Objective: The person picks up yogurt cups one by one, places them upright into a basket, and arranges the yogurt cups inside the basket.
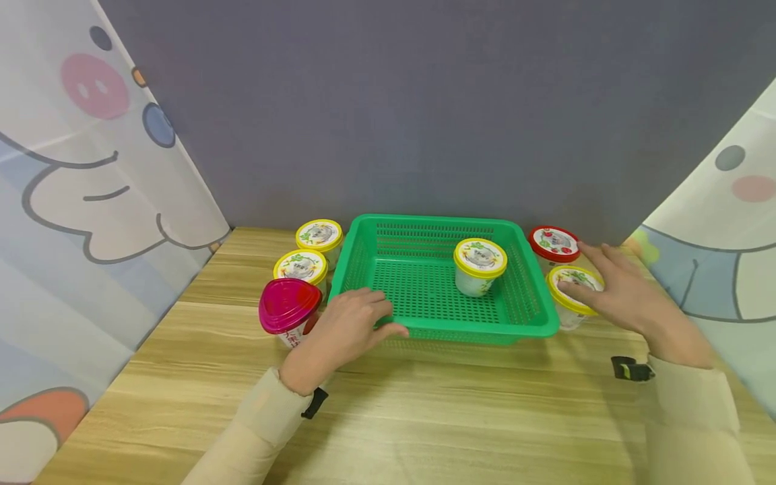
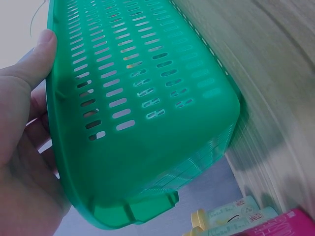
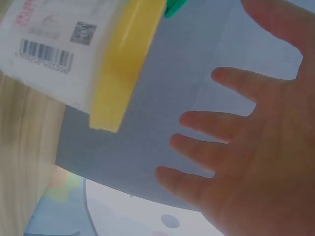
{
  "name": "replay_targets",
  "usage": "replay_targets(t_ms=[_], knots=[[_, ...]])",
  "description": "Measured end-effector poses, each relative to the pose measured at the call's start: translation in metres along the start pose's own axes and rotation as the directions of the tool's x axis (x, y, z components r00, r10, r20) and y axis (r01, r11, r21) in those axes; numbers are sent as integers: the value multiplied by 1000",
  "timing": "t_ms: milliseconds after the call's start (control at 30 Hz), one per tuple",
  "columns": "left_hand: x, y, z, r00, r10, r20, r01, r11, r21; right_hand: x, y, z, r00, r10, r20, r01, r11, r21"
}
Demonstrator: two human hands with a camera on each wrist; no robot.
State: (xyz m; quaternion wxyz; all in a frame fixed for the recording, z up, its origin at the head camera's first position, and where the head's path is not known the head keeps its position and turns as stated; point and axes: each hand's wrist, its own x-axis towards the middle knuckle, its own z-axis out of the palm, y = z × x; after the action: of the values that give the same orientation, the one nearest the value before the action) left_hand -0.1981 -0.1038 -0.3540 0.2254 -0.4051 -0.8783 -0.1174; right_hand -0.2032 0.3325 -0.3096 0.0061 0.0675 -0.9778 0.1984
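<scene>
My left hand [image 1: 348, 327] grips the front-left rim of a green plastic basket [image 1: 448, 329]. In the left wrist view the thumb lies along the rim of the basket [image 2: 147, 162] and the fingers reach over to its inner side. One yellow-lidded tub [image 1: 480, 259] stands upright inside, right of the middle. My right hand [image 1: 627, 293] is spread with straight fingers over a second yellow-lidded tub [image 1: 574, 291] beside the basket. The right wrist view shows that tub's barcode side and yellow lid [image 3: 125, 64], with a gap between it and the fingers.
A red-lidded tub [image 1: 554, 244] stands behind the right tub. Left of the basket are two more yellow-lidded tubs [image 1: 319, 236] and a tub with a magenta lid [image 1: 289, 305]. A grey panel [image 1: 412, 114] rises behind the wooden table [image 1: 461, 417]; printed curtains [image 1: 67, 175] flank it.
</scene>
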Motion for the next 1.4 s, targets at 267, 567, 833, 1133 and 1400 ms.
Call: replay_targets(t_ms=[267,567,833,1133,1400], knots=[[-1,0,-1,1000,-11,5,11,1000,-6,9,7,11,999,-46,24,45,999,25],[-1,-1,-1,1000,-10,4,10,1000,10,16,7,20,998,0,66,2,999,-35],[-1,-1,-1,1000,-5,-1,5,1000,10,17,5,27,1000,-27,10,28,997,-77],[-1,-1,-1,1000,0,-1,0,1000,6,14,5,27,999,18,33,-14,995,-99],[-1,0,-1,1000,5,6,-5,1000,7,12,0,21,991,24,131,0,984,-180]])
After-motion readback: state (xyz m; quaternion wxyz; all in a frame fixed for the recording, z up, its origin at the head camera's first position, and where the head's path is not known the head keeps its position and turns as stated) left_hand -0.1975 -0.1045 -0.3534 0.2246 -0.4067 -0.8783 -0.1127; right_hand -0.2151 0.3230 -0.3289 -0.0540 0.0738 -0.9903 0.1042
